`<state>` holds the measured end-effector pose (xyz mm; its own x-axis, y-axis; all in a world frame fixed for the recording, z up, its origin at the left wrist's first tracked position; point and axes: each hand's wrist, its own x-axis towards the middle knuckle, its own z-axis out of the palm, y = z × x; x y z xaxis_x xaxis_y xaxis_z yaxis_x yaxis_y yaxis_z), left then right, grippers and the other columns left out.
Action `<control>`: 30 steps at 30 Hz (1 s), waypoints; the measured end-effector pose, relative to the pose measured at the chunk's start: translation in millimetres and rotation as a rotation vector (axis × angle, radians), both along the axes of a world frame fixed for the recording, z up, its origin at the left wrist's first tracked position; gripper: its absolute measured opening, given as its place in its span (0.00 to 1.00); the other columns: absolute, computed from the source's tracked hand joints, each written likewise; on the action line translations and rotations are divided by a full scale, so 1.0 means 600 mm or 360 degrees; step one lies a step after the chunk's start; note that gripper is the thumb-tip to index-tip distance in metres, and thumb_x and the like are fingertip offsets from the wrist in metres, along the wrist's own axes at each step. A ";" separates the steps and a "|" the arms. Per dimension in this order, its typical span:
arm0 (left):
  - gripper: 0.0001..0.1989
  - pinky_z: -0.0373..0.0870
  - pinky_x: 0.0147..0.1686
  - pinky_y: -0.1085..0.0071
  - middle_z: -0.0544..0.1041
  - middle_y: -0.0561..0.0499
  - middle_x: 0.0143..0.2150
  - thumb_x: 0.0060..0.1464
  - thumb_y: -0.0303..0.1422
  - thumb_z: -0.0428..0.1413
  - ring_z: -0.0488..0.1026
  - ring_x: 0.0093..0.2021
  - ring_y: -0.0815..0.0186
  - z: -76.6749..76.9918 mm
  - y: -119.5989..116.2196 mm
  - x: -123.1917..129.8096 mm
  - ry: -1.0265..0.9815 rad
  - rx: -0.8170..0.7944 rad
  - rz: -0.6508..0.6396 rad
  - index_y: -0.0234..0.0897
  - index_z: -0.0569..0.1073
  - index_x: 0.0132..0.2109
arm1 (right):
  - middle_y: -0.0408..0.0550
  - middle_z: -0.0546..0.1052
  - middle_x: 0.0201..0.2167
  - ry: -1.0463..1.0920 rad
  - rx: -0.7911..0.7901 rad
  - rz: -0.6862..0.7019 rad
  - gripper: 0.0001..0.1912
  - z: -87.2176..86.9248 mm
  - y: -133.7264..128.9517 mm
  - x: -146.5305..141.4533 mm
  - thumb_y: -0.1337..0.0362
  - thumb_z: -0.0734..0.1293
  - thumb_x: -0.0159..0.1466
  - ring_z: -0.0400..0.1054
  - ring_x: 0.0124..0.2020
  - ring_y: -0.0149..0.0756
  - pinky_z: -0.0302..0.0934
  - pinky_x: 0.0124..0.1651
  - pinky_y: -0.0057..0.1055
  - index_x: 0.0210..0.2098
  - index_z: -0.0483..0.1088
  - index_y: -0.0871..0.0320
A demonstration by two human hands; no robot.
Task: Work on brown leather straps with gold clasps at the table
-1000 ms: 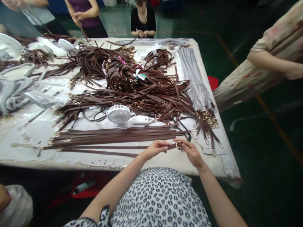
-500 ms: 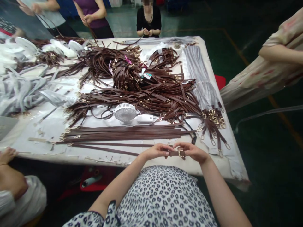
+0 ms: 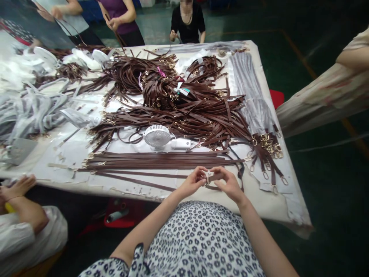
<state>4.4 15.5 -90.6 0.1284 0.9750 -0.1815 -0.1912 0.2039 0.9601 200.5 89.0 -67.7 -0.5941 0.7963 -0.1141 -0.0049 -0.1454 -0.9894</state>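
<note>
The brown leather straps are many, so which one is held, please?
The brown leather strap pinched between left hand and right hand, raised above the others.

gold buckle point(image 3: 207, 177) mostly hidden by fingers point(image 3: 201, 175), exact shape unclear

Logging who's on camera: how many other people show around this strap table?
5: people in a grey top, a purple top and a black top beyond the table, a floral dress at right, white sleeves at near left. Others may be out of frame.
</note>
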 end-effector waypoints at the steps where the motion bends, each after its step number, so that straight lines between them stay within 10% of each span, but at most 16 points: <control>1: 0.20 0.68 0.39 0.72 0.69 0.51 0.40 0.60 0.41 0.60 0.69 0.37 0.69 0.007 -0.001 0.000 0.0101 0.0036 0.0002 0.41 0.67 0.56 | 0.47 0.76 0.38 0.0006 0.0007 -0.0021 0.18 0.003 -0.007 -0.001 0.60 0.73 0.57 0.70 0.40 0.40 0.68 0.44 0.35 0.47 0.75 0.54; 6: 0.19 0.70 0.48 0.67 0.73 0.46 0.45 0.59 0.41 0.60 0.71 0.45 0.63 0.058 0.001 0.008 0.0585 0.0317 -0.0098 0.39 0.74 0.55 | 0.41 0.70 0.23 -0.0010 -0.0004 -0.0243 0.08 0.012 -0.036 -0.003 0.57 0.69 0.64 0.64 0.25 0.34 0.65 0.29 0.30 0.35 0.71 0.55; 11: 0.12 0.72 0.42 0.67 0.76 0.47 0.37 0.58 0.40 0.61 0.72 0.38 0.64 0.073 0.002 0.027 0.0797 0.0406 0.0130 0.36 0.76 0.44 | 0.50 0.75 0.40 0.0110 0.0083 -0.0333 0.18 0.023 -0.049 -0.010 0.52 0.69 0.65 0.71 0.40 0.42 0.69 0.41 0.36 0.50 0.69 0.53; 15: 0.13 0.75 0.44 0.67 0.77 0.45 0.40 0.59 0.40 0.60 0.75 0.40 0.63 0.068 -0.002 0.024 0.0634 0.0325 0.0348 0.36 0.77 0.46 | 0.50 0.74 0.48 -0.0057 0.0170 -0.0295 0.20 0.011 -0.044 -0.031 0.50 0.67 0.66 0.68 0.51 0.43 0.63 0.55 0.38 0.53 0.68 0.53; 20: 0.15 0.78 0.40 0.69 0.75 0.44 0.47 0.57 0.43 0.62 0.76 0.43 0.62 0.072 -0.011 0.009 0.0509 0.0156 0.0639 0.37 0.81 0.44 | 0.41 0.67 0.22 -0.0230 0.0072 -0.0139 0.18 -0.020 -0.038 -0.049 0.50 0.67 0.65 0.61 0.27 0.34 0.56 0.34 0.32 0.26 0.67 0.56; 30: 0.25 0.77 0.31 0.73 0.79 0.50 0.38 0.52 0.52 0.63 0.80 0.33 0.67 0.048 -0.023 -0.004 -0.0314 -0.0443 0.1353 0.37 0.71 0.46 | 0.41 0.72 0.25 -0.0118 -0.0082 0.0003 0.10 -0.035 -0.042 -0.083 0.56 0.66 0.63 0.66 0.30 0.36 0.59 0.37 0.33 0.33 0.70 0.56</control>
<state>1.9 1.9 -62.0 -0.5588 0.6797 -0.4752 -0.5382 0.1387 0.8313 150.6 63.6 -88.4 -0.5842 0.7869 -0.1985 0.0683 -0.1961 -0.9782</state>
